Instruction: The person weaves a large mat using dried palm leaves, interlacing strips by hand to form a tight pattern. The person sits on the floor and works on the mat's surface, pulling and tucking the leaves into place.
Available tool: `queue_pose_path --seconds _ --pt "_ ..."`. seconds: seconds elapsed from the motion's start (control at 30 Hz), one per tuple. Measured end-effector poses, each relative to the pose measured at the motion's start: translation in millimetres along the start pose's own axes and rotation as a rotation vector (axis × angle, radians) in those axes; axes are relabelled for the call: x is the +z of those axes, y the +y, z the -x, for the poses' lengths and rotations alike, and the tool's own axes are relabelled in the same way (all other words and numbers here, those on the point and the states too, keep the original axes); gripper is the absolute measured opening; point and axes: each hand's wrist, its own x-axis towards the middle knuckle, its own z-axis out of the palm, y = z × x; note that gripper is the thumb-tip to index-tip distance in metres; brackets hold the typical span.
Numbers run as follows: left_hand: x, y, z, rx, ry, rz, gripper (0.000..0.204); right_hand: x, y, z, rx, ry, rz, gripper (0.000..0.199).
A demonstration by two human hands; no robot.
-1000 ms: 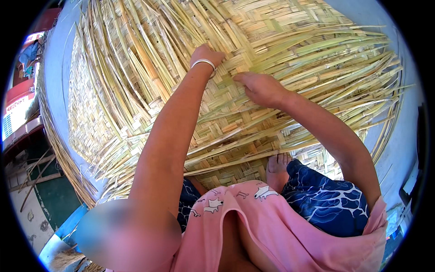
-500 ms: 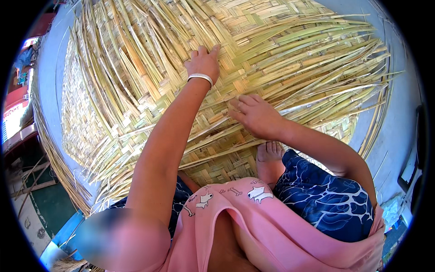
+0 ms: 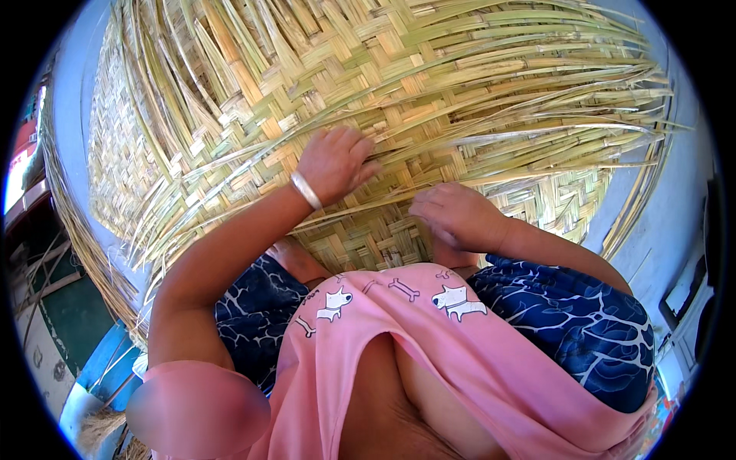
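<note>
A large woven mat point(image 3: 368, 46) of split yellow-green cane or reed strips lies in front of me. My left hand point(image 3: 335, 162), with a silver bracelet point(image 3: 306, 190) at the wrist, is over its near part; its fingers are bent and a little apart, with nothing visible in them. To the right, my right hand point(image 3: 458, 217) is low over the mat's near edge strips. Its fingers are curled and smeared by motion, so I cannot make out a hold. Long loose strips point(image 3: 552, 92) fan out from the weave to the right, and others point(image 3: 222, 46) run toward the far left.
My bare feet point(image 3: 300, 261) rest at the mat's near side. Bundles of long thin strips lie along the grey floor point(image 3: 69, 146) at the left point(image 3: 80, 222) and right point(image 3: 632, 211). A blue object point(image 3: 100, 368) is at the lower left.
My left hand has come back toward me from farther up the mat. My right hand has shifted slightly nearer and right. Strips now lie across the weave where the left ones stood folded back.
</note>
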Motion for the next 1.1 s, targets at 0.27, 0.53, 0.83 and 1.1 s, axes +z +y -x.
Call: queue_pose_path --seconds 0.27,0.53,0.83,1.1 --pt "7.4 3.6 16.7 -0.019 -0.02 0.271 0.027 -4.2 16.9 -13.7 0.684 0.166 -1.186 0.031" --pt "-9.8 6.6 13.3 -0.448 -0.351 0.783 0.028 -20.6 18.7 -15.8 0.799 0.263 -1.668 0.033" --pt "-0.9 2.0 1.7 -0.23 0.014 0.06 0.022 -9.9 20.4 -10.9 0.802 0.068 -1.55 0.034" --pt "-20.1 -2.9 -2.8 -0.22 -0.057 0.145 0.016 -33.7 26.3 -17.7 0.68 0.185 -1.629 0.035"
